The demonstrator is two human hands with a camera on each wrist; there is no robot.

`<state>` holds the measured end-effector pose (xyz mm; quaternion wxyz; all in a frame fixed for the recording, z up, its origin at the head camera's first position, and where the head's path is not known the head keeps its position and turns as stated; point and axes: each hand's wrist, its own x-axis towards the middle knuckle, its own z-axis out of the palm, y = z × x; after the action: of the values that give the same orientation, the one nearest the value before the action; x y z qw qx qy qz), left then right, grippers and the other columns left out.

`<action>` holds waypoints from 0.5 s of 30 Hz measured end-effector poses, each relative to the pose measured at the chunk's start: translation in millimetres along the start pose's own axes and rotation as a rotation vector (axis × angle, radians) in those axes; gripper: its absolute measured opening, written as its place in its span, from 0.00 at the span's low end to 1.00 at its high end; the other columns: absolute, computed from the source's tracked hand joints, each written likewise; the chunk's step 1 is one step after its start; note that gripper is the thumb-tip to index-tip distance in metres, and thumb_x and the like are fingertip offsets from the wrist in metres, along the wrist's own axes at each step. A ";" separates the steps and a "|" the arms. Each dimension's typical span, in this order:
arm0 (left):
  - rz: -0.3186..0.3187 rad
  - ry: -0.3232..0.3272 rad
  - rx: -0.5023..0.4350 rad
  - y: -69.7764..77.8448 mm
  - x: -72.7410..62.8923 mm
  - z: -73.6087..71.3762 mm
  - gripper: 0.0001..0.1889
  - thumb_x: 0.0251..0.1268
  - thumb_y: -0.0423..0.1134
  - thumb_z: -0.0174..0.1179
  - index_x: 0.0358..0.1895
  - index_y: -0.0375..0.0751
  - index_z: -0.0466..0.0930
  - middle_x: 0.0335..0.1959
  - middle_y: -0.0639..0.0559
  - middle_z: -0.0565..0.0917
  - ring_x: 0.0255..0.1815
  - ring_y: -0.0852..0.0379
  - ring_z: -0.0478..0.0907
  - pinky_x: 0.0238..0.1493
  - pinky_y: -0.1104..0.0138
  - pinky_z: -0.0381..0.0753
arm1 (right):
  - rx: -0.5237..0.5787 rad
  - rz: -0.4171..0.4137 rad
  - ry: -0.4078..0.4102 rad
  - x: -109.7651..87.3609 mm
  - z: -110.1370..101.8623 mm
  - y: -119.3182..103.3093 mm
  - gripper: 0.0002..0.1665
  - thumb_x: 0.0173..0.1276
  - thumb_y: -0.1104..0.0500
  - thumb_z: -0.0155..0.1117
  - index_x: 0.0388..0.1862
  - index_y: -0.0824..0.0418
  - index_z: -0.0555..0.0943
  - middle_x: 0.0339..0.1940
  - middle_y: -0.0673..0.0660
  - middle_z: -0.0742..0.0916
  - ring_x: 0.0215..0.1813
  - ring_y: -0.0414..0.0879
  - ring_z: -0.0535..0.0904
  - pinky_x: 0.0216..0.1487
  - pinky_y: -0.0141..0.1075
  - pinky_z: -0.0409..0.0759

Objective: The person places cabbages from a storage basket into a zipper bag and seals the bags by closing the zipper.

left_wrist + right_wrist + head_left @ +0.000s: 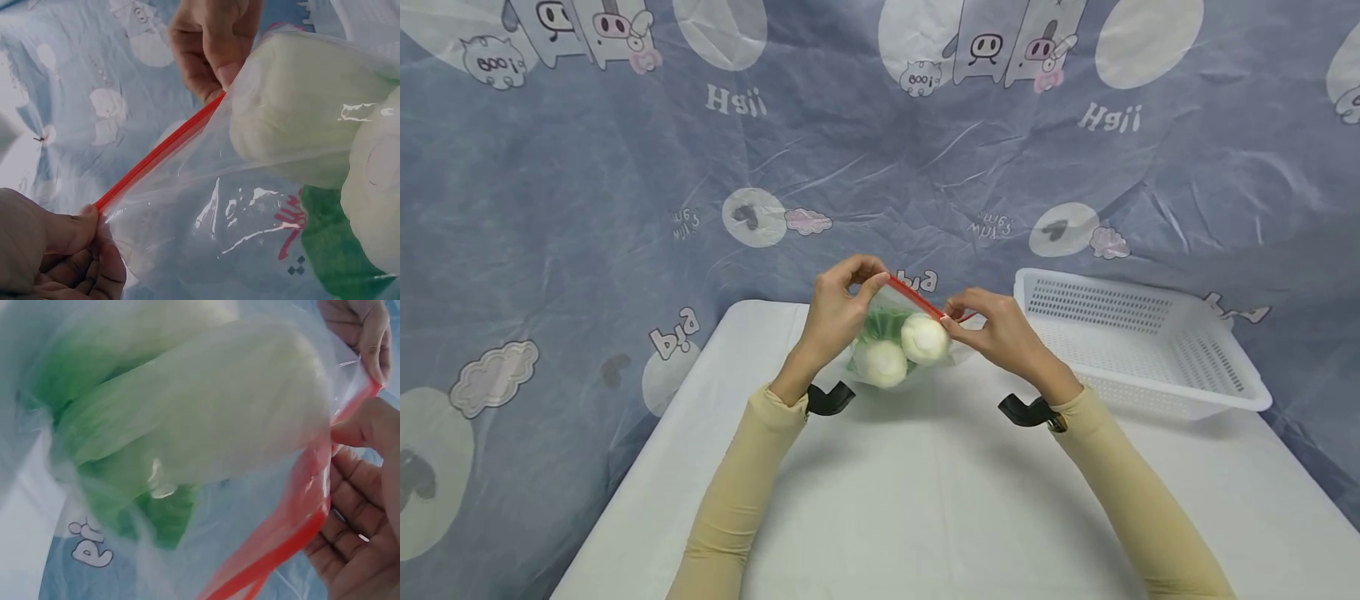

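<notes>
A clear zip bag (pixel 206 206) with a red zip strip (pixel 916 297) is held up over the table, with leafy bok choy (pixel 882 363) inside, pale stem ends toward me and green leaves behind. My left hand (pixel 838 308) pinches one end of the red strip between thumb and fingers. Farther along the strip, my right hand (pixel 996 329) pinches it the same way. Past the right hand the strip's two edges part, as the right wrist view shows. Two stem ends show in the head view.
A white perforated basket (pixel 1150 383) stands at the right on the white-covered table (pixel 880 500). Behind the table hangs a blue-grey printed cloth (pixel 865 167). Black wrist mounts (pixel 829 398) sit on both sleeves.
</notes>
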<state>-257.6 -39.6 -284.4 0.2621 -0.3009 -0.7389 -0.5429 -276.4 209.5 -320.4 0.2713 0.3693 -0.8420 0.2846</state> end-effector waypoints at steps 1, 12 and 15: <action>-0.002 0.012 -0.006 4.1 0.3 -2.7 0.05 0.66 0.31 0.59 0.39 0.30 0.80 0.35 0.39 0.83 0.34 0.49 0.76 0.40 0.64 0.74 | 0.000 -0.009 0.003 -1.5 0.3 2.2 0.02 0.62 0.61 0.68 0.34 0.56 0.83 0.31 0.49 0.85 0.36 0.41 0.80 0.38 0.39 0.79; 0.010 0.160 -0.003 -5.5 8.0 -26.7 0.06 0.64 0.28 0.61 0.37 0.26 0.79 0.33 0.34 0.82 0.33 0.47 0.76 0.41 0.69 0.74 | -0.019 -0.078 0.008 -26.8 7.5 35.1 0.06 0.57 0.67 0.68 0.33 0.58 0.82 0.28 0.49 0.81 0.32 0.43 0.77 0.36 0.26 0.71; 0.012 0.150 -0.004 -6.0 7.8 -25.2 0.06 0.64 0.29 0.61 0.38 0.25 0.79 0.33 0.34 0.82 0.34 0.46 0.76 0.41 0.68 0.74 | -0.004 -0.077 0.016 -29.8 9.6 40.7 0.06 0.58 0.67 0.68 0.33 0.57 0.82 0.28 0.48 0.81 0.33 0.42 0.76 0.37 0.26 0.71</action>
<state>-265.8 -64.0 -275.8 0.3195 -0.2643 -0.7144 -0.5637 -293.1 240.0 -358.3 0.2894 0.3988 -0.8255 0.2753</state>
